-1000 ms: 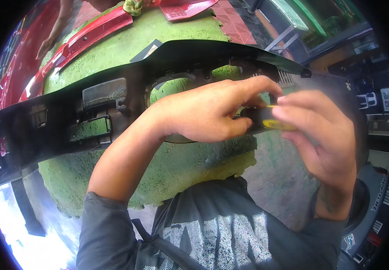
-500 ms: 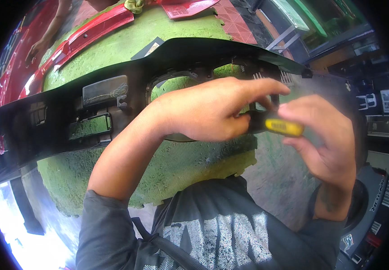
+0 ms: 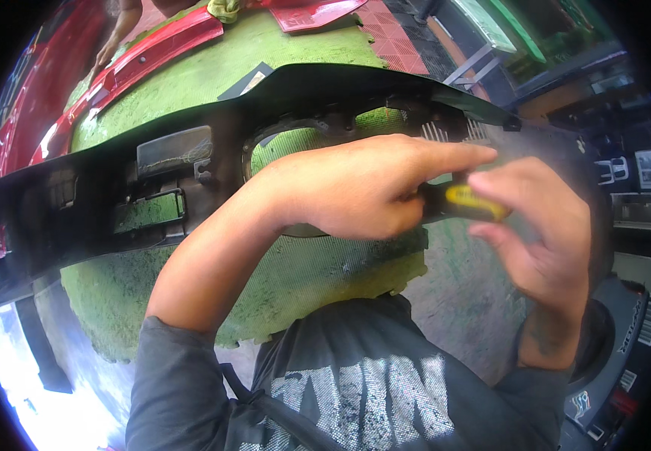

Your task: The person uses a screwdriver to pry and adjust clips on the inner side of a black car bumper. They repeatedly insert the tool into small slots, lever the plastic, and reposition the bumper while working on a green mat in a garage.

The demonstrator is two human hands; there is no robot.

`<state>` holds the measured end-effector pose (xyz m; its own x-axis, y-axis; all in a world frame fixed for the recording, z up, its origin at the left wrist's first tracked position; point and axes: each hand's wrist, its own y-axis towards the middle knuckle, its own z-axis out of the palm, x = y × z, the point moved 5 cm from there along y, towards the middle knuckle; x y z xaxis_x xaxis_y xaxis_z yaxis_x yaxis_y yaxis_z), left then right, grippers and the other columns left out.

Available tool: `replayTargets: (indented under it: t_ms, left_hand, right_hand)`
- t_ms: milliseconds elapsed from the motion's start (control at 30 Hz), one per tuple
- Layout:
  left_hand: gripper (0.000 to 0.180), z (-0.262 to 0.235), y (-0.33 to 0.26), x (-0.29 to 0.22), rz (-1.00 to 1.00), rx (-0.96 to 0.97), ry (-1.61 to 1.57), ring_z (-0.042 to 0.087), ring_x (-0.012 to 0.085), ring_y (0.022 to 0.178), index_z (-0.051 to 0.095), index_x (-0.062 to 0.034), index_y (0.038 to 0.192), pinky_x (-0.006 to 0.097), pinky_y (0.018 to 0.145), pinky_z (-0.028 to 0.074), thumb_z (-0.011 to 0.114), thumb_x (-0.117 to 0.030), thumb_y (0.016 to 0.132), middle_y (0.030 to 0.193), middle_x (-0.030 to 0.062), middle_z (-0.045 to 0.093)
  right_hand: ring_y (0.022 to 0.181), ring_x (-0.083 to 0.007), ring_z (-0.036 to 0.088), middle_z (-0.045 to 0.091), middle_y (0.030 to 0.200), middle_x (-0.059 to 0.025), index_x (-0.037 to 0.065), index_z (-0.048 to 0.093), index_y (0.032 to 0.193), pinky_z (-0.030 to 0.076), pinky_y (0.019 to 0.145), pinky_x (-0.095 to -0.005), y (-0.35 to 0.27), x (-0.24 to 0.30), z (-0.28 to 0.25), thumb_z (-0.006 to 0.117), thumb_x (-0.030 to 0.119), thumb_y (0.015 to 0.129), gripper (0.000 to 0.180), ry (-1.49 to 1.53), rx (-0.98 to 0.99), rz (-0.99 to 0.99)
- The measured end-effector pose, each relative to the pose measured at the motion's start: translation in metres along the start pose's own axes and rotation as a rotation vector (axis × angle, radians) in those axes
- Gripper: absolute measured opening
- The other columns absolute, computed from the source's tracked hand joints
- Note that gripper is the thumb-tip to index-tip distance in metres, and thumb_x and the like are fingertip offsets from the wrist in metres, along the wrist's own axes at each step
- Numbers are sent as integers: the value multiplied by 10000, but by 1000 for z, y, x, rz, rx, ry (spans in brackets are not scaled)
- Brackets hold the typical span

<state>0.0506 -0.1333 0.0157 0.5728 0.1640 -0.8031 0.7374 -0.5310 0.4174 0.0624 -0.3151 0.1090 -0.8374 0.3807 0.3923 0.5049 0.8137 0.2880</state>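
A long black plastic car panel (image 3: 115, 203) lies across a green mat (image 3: 212, 75). My left hand (image 3: 363, 188) rests over the panel's round opening, index finger stretched to the right, its fingers around the black shaft end of a screwdriver. My right hand (image 3: 543, 233) grips the yellow-and-black screwdriver handle (image 3: 468, 201) just right of the left hand. The tool's tip is hidden behind my left hand.
Red car body panels (image 3: 152, 49) lie at the far edge of the mat, with another person's hand (image 3: 107, 52) on one. A tyre (image 3: 626, 338) stands at the right. Metal frames and shop clutter (image 3: 641, 165) fill the far right.
My right hand has shifted a little on the handle, showing more of its yellow. My left index finger has stretched further right. The panel has not moved.
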Motion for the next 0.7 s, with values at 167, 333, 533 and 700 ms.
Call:
replayTargets:
  t_ms: [167,333,533,700]
  left_hand:
    - [760,-3,13,1,-27,-46,129,743,335,1019,629,-61,1548,419,865,614,869,-38,827,1165,159,758]
    - [758,-9,4,3,-192,-42,-92,768,307,1249,585,-42,1583,427,1017,610,818,22,864,1310,221,787]
    - [814,-2,2,-3,-37,-38,-7,730,327,1205,522,-44,1646,440,1074,565,804,-19,883,1309,201,749]
    - [746,-6,11,-5,-164,35,38,758,315,1034,624,-21,1508,417,957,602,925,-109,831,1119,153,782]
  right_hand:
    - [693,-247,687,720,827,-109,-9,801,1072,553,693,-334,6,-9,3,1036,517,636,723,-255,5,34]
    - [954,-243,743,761,1152,-149,16,810,1202,575,788,-327,2,-11,2,1046,401,646,716,59,-77,58]
    - [788,-252,737,764,960,-142,30,796,1039,568,672,-333,-1,-9,9,1046,301,703,499,-69,-168,-75]
    - [677,-226,655,736,894,-108,41,791,990,511,602,-336,2,-12,0,1060,415,644,576,-240,-34,22]
